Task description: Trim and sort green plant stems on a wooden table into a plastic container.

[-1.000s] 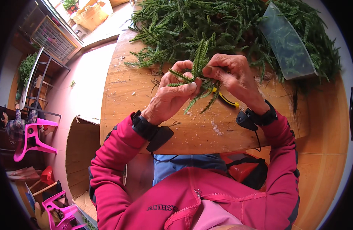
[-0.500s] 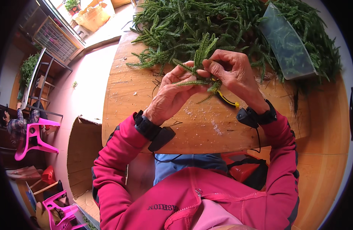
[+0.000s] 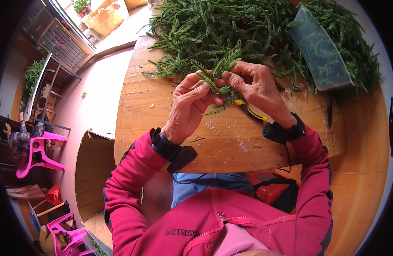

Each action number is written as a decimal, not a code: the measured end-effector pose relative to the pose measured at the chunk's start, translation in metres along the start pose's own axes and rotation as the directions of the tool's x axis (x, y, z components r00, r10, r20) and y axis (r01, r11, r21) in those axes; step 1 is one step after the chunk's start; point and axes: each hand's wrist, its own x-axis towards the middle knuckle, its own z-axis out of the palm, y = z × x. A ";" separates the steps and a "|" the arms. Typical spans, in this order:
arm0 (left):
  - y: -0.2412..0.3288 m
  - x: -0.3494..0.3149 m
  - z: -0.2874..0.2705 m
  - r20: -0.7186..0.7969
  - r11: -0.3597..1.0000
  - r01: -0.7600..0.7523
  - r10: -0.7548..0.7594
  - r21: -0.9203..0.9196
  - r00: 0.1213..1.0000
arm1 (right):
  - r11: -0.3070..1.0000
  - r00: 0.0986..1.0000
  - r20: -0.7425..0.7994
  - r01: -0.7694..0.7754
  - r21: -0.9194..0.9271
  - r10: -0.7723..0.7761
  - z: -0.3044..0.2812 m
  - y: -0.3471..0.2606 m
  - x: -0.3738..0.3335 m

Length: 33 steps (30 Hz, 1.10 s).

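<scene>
A green artificial pine sprig [image 3: 224, 64] is held between both hands above the wooden table [image 3: 162, 123]. My left hand [image 3: 189, 102] is closed, its thumb and fingertips pinching the sprig's stem from the left. From the right, my right hand [image 3: 257, 85] is also closed, thumb and forefinger gripping near the middle of the sprig. Some side twigs hang below the fingers. Under my right hand lies a yellow-and-black curved handle [image 3: 257, 116]; the rest of that tool is hidden. Just beyond, a big pile of similar pine branches [image 3: 222, 25] covers the far side.
A translucent plastic bin [image 3: 322, 51] lies tilted among the branches at the right. White crumbs and a pine cone [image 3: 280, 86] are on the table. A cardboard box [image 3: 94, 166] stands left of the table, near a pink stool [image 3: 40, 153]; another person [image 3: 21, 136] sits beyond.
The sprig has turned in my fingers, its side twigs now spreading differently. My left hand has rotated a little more upright, and my right hand has shifted slightly lower.
</scene>
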 end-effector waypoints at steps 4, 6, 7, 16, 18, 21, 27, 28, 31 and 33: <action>0.002 -0.001 0.009 -0.062 1.000 -0.007 0.006 -0.012 0.998 | 0.999 0.999 0.023 -0.032 -0.026 0.032 -0.005 -0.006 -0.001; 0.002 0.000 0.010 -0.036 1.000 -0.010 0.010 0.009 0.999 | 0.991 0.996 -0.009 0.082 -0.101 -0.084 -0.002 -0.007 -0.004; 0.002 0.000 0.010 -0.023 1.000 -0.012 0.012 0.019 1.000 | 0.965 0.979 -0.033 0.192 -0.179 -0.201 0.000 -0.008 -0.006; 0.004 0.004 0.007 -0.041 0.999 0.019 -0.020 -0.035 0.999 | 0.958 0.962 -0.102 0.236 -0.164 -0.255 0.005 -0.006 -0.006; 0.006 0.004 0.008 -0.045 0.998 0.059 -0.060 -0.026 0.997 | 0.950 0.957 -0.088 0.259 -0.176 -0.277 0.004 -0.009 -0.008; 0.007 0.003 0.010 -0.038 0.997 0.078 -0.079 -0.025 0.996 | 0.931 0.945 -0.060 0.304 -0.203 -0.322 0.003 -0.009 -0.008; 0.007 0.004 0.001 -0.009 0.986 0.136 -0.138 -0.100 0.990 | 0.991 0.999 0.039 -0.039 0.128 0.034 0.004 0.011 0.000; 0.008 0.004 0.000 -0.010 0.986 0.133 -0.134 -0.100 0.991 | 0.992 0.998 0.036 -0.056 0.111 0.052 0.005 0.011 0.001; 0.012 0.004 0.003 0.052 0.994 0.061 -0.065 0.087 0.996 | 0.993 0.993 -0.039 0.113 0.033 -0.112 0.009 0.004 -0.004; 0.015 0.004 0.010 0.028 0.993 0.062 -0.065 0.100 0.997 | 0.982 0.979 -0.075 0.191 -0.010 -0.191 0.010 0.001 -0.005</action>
